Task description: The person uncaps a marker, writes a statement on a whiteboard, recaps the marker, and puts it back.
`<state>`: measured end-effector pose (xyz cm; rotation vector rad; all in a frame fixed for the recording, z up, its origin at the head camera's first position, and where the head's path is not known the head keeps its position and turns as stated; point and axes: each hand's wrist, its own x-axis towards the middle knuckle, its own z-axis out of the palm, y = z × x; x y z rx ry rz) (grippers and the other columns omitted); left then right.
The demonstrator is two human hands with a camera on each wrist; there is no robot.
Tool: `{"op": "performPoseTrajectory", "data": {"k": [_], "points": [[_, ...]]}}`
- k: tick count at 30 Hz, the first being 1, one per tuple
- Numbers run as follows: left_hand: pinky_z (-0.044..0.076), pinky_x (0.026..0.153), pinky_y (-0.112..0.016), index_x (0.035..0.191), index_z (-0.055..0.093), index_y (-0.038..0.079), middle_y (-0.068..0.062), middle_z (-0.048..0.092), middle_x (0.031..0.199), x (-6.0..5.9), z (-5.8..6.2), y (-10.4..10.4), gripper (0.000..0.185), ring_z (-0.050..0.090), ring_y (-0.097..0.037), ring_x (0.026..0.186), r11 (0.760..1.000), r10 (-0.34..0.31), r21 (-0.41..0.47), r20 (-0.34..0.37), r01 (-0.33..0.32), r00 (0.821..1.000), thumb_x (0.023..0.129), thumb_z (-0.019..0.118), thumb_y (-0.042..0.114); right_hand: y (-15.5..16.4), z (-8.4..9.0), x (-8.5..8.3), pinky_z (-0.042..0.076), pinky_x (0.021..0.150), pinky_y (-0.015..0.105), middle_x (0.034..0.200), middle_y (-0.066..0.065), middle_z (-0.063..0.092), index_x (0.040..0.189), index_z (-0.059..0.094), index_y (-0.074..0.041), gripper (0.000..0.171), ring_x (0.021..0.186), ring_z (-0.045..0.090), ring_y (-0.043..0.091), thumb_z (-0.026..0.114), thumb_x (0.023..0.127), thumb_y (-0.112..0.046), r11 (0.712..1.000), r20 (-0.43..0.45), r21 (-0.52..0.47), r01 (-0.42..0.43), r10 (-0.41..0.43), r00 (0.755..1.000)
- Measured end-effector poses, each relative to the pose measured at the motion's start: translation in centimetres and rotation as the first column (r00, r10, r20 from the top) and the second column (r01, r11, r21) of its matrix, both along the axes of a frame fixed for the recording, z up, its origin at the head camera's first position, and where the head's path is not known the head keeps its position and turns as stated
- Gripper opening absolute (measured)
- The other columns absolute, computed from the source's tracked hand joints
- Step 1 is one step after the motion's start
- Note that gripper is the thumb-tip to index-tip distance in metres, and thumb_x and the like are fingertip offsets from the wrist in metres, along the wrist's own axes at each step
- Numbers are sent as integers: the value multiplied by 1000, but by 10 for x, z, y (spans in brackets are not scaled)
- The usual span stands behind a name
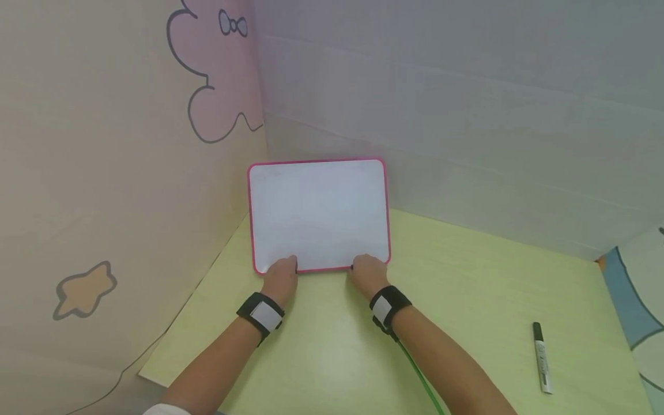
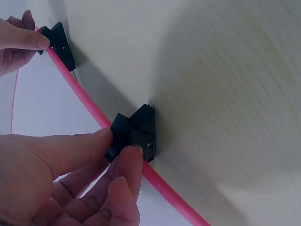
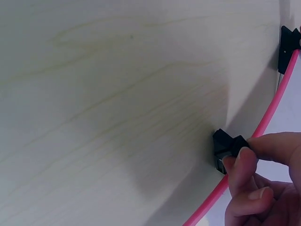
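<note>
A small whiteboard (image 1: 319, 216) with a pink frame stands leaning back near the corner where two walls meet. At its lower edge my left hand (image 1: 280, 280) pinches a black plastic clip (image 2: 140, 129) between thumb and fingers, right on the pink rim. Likewise, my right hand (image 1: 369, 274) pinches a second black clip (image 3: 225, 149) farther right along the same rim. Both clips rest against the tabletop and straddle the frame. In the left wrist view, the right hand and its clip (image 2: 61, 44) show at the upper left.
A black-capped marker (image 1: 542, 357) lies on the pale yellow table (image 1: 467, 288) at the right. Walls with cartoon drawings rise on the left and behind. A green cable (image 1: 421, 377) runs from the right wristband, and a thin dark cord (image 1: 121, 374) hangs by the table's left edge.
</note>
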<state>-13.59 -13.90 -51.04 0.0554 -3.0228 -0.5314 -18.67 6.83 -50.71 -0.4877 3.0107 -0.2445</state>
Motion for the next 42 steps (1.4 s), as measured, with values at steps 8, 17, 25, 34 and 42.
{"op": "performPoseTrajectory", "data": {"k": [8,17,25,34,42], "points": [[44,52,-35,73,53,4,-10,59,65,0,-3,5,16,56,-26,60,999,-39,32,-23,39,999,84,51,-7,10,4,7,37,44,31,55,1,49,54,47,-10,35,54,45,16,63,84,-20,999,62,-35,32,-30,998],[44,54,-33,74,56,5,-7,59,66,1,-2,17,14,52,-20,60,995,-95,36,31,94,995,84,55,-6,29,3,20,29,43,28,54,-1,41,53,39,-12,38,53,39,15,63,83,-19,997,82,-46,54,-50,995],[46,56,-33,73,55,5,-7,59,66,6,0,30,14,55,-21,61,981,-194,14,18,193,981,82,61,-5,50,3,36,24,43,25,52,-3,33,52,35,-14,41,51,35,14,63,82,-17,993,107,-71,93,-85,991],[43,54,-30,73,54,6,-5,57,64,14,-1,52,15,51,-17,60,954,-301,5,36,301,953,80,61,-5,75,2,63,25,44,24,54,-3,35,54,41,-11,39,51,36,13,66,82,-21,986,104,-78,149,-140,985],[41,53,-28,73,54,6,-5,56,63,19,3,78,15,48,-16,59,898,-439,-3,35,440,898,80,61,-5,102,3,98,23,44,23,52,-5,30,52,37,-13,42,49,33,11,67,81,-22,957,123,-105,272,-259,958]]}}
